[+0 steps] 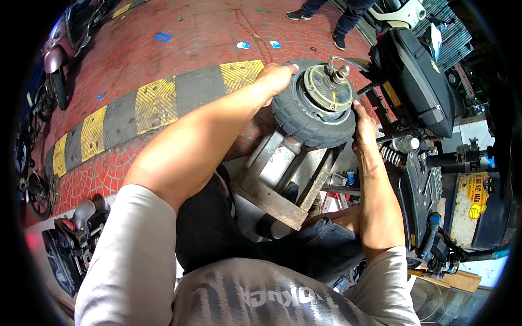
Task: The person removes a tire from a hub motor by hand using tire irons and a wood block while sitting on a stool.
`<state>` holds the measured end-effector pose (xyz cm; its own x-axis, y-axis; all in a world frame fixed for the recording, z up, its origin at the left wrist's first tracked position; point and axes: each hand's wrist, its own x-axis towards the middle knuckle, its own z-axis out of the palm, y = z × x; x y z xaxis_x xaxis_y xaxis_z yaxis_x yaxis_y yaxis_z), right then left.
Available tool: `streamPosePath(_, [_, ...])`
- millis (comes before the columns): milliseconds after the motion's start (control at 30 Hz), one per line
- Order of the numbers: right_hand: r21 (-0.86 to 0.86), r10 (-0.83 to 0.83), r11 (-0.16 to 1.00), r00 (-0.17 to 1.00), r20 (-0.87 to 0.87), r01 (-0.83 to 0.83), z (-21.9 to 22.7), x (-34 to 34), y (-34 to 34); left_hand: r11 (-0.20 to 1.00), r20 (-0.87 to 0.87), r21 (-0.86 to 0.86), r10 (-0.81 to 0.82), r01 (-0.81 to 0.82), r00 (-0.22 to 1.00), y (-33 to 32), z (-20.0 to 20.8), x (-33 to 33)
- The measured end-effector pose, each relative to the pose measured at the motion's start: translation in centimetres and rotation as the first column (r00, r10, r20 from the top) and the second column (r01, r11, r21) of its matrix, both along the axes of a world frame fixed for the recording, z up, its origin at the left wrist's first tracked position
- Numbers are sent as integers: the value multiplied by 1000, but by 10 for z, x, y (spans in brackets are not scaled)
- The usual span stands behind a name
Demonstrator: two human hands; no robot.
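Between my hands is a small scooter wheel (310, 127) with a black tyre and a metal hub motor (328, 89). Its threaded axle (341, 75) points up, and a cable (353, 61) runs off the hub toward the right. My left hand (276, 80) grips the tyre's far left side, thumb on top. On the right side of the tyre, my right hand (364, 124) is wrapped round the edge. Below the wheel stands a worn metal frame stand (272, 201) with several bars; the tyre's underside is over its far end, and whether it rests there cannot be seen.
A yellow and black speed bump (157, 106) crosses the red paved floor (201, 32). Close on the right is a scooter with a black seat (416, 81) and a spring shock (390, 156). Parked motorbikes (57, 60) line the left. A person's legs (348, 24) show at the far side.
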<state>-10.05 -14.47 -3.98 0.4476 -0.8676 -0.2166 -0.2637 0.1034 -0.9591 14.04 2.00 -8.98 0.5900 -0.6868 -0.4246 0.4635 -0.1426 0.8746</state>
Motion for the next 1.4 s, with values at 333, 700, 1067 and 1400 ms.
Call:
streamPosePath(333, [97, 14, 995, 992, 127, -27, 27, -8, 2, 999, 174, 23, 20, -24, 984, 8, 47, -8])
streamPosePath(700, [-36, 129, 990, 976, -176, -137, -20, 2, -17, 982, 346, 143, 69, -125, 936, -2, -14, -8])
streamPosePath(1067, [-8, 84, 996, 993, -80, -85, -11, 1, -2, 997, 67, 76, 14, -19, 998, 6, -12, 0])
streamPosePath(1400, [-81, -31, 996, 999, -43, 28, 7, 8, -5, 998, -101, -65, 19, -26, 995, 7, 39, 3])
